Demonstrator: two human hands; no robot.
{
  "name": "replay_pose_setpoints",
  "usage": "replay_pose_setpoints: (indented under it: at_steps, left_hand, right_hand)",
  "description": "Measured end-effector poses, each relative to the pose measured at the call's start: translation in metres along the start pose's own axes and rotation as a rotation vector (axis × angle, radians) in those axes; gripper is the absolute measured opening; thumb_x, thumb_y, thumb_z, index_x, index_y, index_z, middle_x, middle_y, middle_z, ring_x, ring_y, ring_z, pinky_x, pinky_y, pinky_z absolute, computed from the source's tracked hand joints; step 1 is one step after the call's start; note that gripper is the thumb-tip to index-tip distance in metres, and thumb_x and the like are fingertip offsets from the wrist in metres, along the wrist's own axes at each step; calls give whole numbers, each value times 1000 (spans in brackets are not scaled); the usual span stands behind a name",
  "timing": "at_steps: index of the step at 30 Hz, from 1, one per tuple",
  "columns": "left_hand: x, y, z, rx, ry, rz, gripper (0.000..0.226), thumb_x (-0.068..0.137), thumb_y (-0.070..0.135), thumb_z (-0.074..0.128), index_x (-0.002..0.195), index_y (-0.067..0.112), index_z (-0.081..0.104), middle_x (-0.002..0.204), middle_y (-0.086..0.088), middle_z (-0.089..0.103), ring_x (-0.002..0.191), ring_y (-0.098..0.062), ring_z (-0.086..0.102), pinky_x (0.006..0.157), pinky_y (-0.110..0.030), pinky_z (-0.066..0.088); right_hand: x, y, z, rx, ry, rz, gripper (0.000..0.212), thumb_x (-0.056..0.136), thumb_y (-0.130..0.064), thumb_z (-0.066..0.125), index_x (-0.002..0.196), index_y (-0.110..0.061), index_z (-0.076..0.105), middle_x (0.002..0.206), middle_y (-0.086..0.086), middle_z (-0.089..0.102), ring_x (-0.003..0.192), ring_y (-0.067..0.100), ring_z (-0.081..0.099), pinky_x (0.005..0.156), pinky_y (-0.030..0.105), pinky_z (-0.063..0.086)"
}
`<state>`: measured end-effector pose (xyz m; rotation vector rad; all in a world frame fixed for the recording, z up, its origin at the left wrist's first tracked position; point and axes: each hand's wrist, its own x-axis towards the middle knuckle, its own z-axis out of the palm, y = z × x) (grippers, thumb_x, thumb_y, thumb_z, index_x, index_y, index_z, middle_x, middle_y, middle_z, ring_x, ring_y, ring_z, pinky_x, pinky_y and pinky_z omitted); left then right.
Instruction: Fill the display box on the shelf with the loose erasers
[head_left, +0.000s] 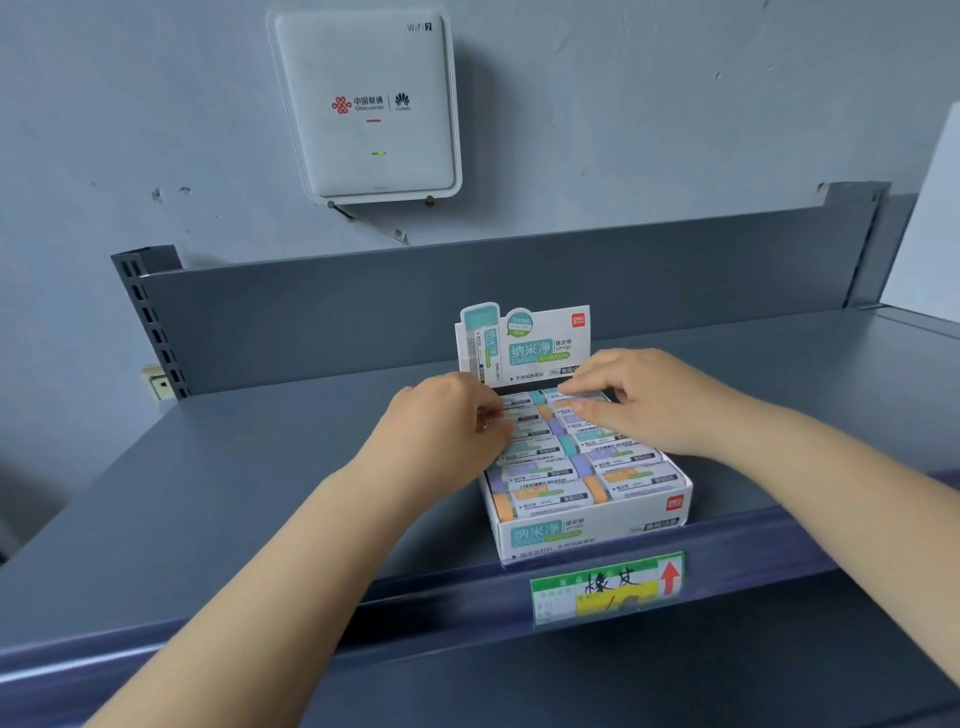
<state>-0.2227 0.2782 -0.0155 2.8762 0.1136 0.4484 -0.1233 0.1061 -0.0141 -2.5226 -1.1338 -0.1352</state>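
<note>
While both hands work over the display box (592, 525), it sits at the front edge of the grey shelf (260, 467), just behind the price tag (605, 587), header card upright at the back. Erasers (550, 467) lie flat in two columns, pastel ends showing; the front rows look full and level.

Left hand (441, 431): fingers curled at the left wall of the box, apparently pinching an eraser in the rear rows; the exact contact is blurred. Right hand (649, 400): fingers extended and resting flat on the rear right rows, grip not closed on anything.

Judgement: the step in hand is seating the last pieces at the back; the task looks nearly complete. No loose erasers visible elsewhere on the shelf.

Notes for doing it well:
- Slide the eraser in flat, label up, matching its neighbours.
- Use the right hand's flat fingers to hold adjacent rows down so none tip up.
- Press evenly until level with the front rows.
- Avoid pushing the box backwards or bending the header card.
</note>
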Motion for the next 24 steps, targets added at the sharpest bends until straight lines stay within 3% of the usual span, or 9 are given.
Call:
replay_pose_setpoints:
  at_steps: [3, 8, 11, 16, 20, 22, 24]
  left_hand:
    - [-1, 1, -2, -31, -2, -1, 25, 90, 29, 51, 104, 15, 66, 113, 2, 63, 101, -21, 58, 89, -36, 47]
    - [0, -3, -14, -141, 90, -59, 24, 86, 23, 59, 109, 19, 66, 109, 4, 62, 95, -12, 54, 74, -23, 40]
    - [2, -8, -16, -129, 87, -77, 26, 85, 26, 62, 109, 17, 66, 109, 3, 63, 90, -8, 50, 76, -21, 37]
    - [-2, -8, -14, -115, 39, -105, 25, 85, 28, 62, 108, 19, 66, 113, 3, 63, 101, -14, 56, 80, -24, 41]
    - [-3, -7, -11, -78, -8, -128, 22, 86, 27, 59, 105, 21, 67, 114, 3, 63, 102, -16, 57, 80, -26, 44]
    - [-7, -3, -13, -69, 20, -132, 23, 86, 28, 60, 106, 21, 66, 112, 3, 64, 101, -15, 57, 79, -27, 45]
    - [-18, 0, -16, -68, 128, -114, 23, 85, 28, 60, 106, 20, 66, 105, 4, 64, 97, -15, 58, 78, -28, 47]
  right_hand:
    - [-2, 1, 1, 11, 4, -5, 34, 93, -31, 48, 124, -22, 58, 130, -7, 54, 91, 3, 43, 79, 20, 32]
    - [4, -2, -6, 24, 40, -27, 34, 92, -30, 51, 124, -23, 58, 128, -8, 55, 65, -10, 34, 59, 8, 25]
    - [9, -6, -12, 3, 41, -44, 34, 90, -28, 55, 123, -23, 59, 129, -8, 56, 62, -9, 35, 57, 9, 25]
    - [4, -4, -13, -101, -47, -19, 33, 90, -35, 52, 117, -22, 63, 126, -8, 57, 104, 9, 52, 87, 30, 44]
    - [-1, -3, -11, -80, -70, -24, 33, 92, -35, 48, 119, -22, 62, 125, -7, 57, 107, 12, 52, 91, 31, 43]
    - [-4, -3, -12, -74, -55, -28, 34, 93, -33, 47, 122, -22, 59, 126, -8, 57, 99, 7, 52, 84, 27, 43]
    - [-13, -2, -15, -17, 18, -26, 32, 92, -32, 49, 121, -23, 60, 117, -11, 57, 74, -3, 46, 66, 16, 36]
